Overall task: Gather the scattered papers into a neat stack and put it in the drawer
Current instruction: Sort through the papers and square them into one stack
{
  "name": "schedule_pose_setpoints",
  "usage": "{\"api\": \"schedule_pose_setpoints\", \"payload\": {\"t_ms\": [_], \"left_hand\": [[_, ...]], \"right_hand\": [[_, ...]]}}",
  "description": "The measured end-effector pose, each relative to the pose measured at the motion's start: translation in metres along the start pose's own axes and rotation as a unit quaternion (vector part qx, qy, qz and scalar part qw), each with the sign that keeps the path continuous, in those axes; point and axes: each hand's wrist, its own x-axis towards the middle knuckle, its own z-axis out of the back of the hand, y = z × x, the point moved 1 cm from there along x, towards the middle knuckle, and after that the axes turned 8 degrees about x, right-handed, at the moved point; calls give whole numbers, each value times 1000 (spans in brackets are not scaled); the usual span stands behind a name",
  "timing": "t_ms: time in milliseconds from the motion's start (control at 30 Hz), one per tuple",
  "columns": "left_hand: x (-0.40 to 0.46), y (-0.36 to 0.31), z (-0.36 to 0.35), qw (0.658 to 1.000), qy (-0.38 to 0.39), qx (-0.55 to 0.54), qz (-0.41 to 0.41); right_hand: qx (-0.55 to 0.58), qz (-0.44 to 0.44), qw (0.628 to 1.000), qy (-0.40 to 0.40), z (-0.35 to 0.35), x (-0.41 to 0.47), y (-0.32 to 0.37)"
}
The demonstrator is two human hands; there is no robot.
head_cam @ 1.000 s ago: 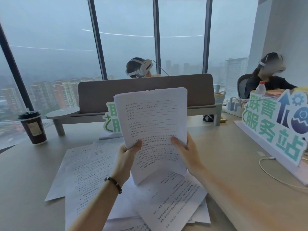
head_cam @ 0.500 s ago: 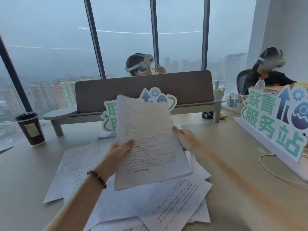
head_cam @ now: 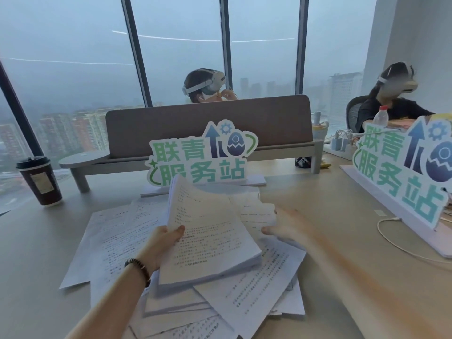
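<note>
I see my left hand (head_cam: pixel 163 243) gripping the gathered stack of papers (head_cam: pixel 210 238) by its left edge: the thumb (head_cam: pixel 176 231) lies across the top sheet and the other fingers are hidden under the stack. The stack tilts up and away from me, its near edge low over the loose sheets (head_cam: pixel 117 236) spread on the desk (head_cam: pixel 342 241).

My right hand (head_cam: pixel 286 226) is at the stack's right side, blurred. Its fingers reach toward a single sheet (head_cam: pixel 256 214) that sticks out from under the stack's right edge, and its thumb points left along that sheet's lower edge. I cannot tell whether those fingers are pinching the sheet or only touching it.

More scattered pages (head_cam: pixel 256 299) fan out beneath the stack, toward me and to the right. A green-lettered sign (head_cam: pixel 200 157) stands just behind the stack, and a coffee cup (head_cam: pixel 39 181) stands well off to the left.
</note>
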Motion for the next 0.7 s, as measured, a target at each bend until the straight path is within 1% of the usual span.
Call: {"api": "schedule_pose_setpoints", "payload": {"t_ms": [133, 233, 367, 533, 700], "left_hand": [[4, -6, -11, 1000, -11, -8, -1], [8, -8, -16, 1000, -5, 2, -9], [10, -14, -24, 1000, 3, -2, -8], [12, -16, -27, 999, 11, -33, -11], [14, -17, -5, 997, 11, -70, -17]], "right_hand": [[18, -7, 999, 31, 4, 0, -5], [41, -25, 998, 40, 7, 3, -10], [131, -38, 989, 62, 10, 12, -19], [164, -21, 985, 51, 9, 15, -26], [204, -34, 978, 5, 12, 23, -31]]}}
